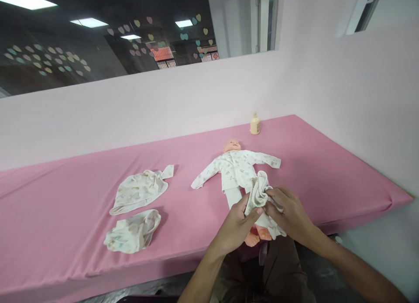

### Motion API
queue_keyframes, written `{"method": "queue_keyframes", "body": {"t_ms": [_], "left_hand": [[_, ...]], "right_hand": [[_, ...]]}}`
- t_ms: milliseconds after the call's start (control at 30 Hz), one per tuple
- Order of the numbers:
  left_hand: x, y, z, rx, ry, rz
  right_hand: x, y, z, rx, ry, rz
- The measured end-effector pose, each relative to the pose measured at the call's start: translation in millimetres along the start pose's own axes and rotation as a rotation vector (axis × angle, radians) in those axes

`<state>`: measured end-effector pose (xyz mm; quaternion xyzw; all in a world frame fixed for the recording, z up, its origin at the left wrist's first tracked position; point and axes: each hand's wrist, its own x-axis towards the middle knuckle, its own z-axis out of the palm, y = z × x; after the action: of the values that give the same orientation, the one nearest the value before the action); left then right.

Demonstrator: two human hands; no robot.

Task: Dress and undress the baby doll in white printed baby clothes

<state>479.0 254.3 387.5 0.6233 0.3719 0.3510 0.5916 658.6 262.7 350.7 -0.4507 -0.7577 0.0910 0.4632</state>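
White cloth (257,194) is pinched in our left hand (235,228) and right hand (290,212); loose folds could snag the doll (252,239).

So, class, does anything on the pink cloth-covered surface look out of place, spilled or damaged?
Nothing stands out. The pale yellow bottle stands upright, and the baby doll in a white printed top lies face up. Two white printed cloth pieces lie crumpled beside it, untidy rather than odd; no spill shows.

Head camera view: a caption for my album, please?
Two hands gather patterned cloth above a dressed doll on pink bedding.
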Motion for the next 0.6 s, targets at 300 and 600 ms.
{"method": "queue_keyframes", "body": {"t_ms": [300,600], "left_hand": [[-2,9,-54.9,0.172,0.436,-0.023],[5,37,-66.7,0.149,0.49,0.122]], "right_hand": [[27,25,-55,0.3,0.035,0.498],[39,18,-66,0.244,0.067,0.477]]}}
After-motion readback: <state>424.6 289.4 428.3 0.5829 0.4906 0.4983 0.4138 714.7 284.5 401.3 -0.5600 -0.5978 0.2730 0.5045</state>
